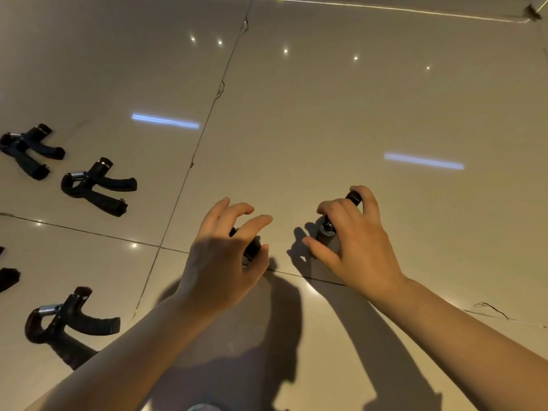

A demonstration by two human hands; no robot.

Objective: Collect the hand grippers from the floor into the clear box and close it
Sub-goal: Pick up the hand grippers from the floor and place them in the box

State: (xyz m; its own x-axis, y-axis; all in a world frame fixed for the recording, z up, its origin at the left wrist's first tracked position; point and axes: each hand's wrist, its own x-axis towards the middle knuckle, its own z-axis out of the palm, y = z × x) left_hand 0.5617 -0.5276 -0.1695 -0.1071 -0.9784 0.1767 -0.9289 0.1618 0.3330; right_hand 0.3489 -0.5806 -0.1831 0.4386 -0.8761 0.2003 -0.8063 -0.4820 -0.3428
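Black hand grippers with steel springs lie on the glossy beige tile floor (326, 114). My left hand (219, 259) curls over one hand gripper (252, 247); only a bit of its black handle shows between my thumb and fingers. My right hand (355, 244) is closed over a second hand gripper (327, 229), whose spring end shows under the palm and whose handle tip pokes out past my fingers. Three more lie to the left: one far left (29, 149), one beside it (95, 185), one near my left forearm (68, 321). The clear box is not in view.
Part of another black gripper (7, 278) shows at the left edge. Tile seams cross under my hands. A wall base runs along the top right. A pale rounded thing (204, 407) peeks in at the bottom edge; I cannot tell what it is.
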